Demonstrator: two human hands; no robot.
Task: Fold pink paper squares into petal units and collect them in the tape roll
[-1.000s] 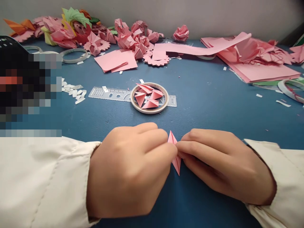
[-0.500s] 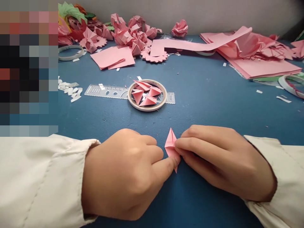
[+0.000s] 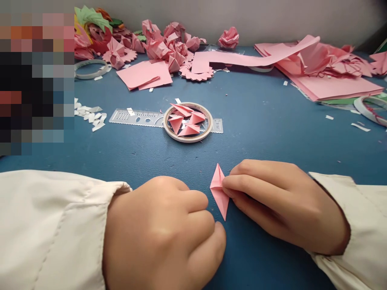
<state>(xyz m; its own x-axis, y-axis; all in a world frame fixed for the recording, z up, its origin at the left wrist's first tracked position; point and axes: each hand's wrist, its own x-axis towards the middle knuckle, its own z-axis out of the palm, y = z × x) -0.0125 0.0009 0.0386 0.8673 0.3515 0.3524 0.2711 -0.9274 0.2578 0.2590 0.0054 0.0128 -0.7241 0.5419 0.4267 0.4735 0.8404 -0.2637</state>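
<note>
A small pink folded paper point(image 3: 218, 185), diamond-shaped with a crease across its middle, lies on the blue table point(image 3: 136, 157). My right hand point(image 3: 284, 201) pinches its right edge between closed fingertips. My left hand point(image 3: 169, 233) is curled just left of the paper and apart from it, knuckles up; whatever its fingers hold, if anything, is hidden. Beyond the hands, a roll of tape point(image 3: 167, 129) lies flat on a clear stencil ruler point(image 3: 136, 117), with several pink folded pieces point(image 3: 190, 129) inside its ring.
Crumpled pink paper flowers point(image 3: 157, 44) are heaped at the back left, beside flat pink sheets point(image 3: 136, 74). More pink paper point(image 3: 329, 86) and a tape roll point(image 3: 361, 105) lie at the right. White scraps point(image 3: 90, 117) are scattered at the left.
My left hand has let go of the paper's lower part, moved down toward me and curled up. The paper's lower point now shows fully. My right hand has barely moved.
</note>
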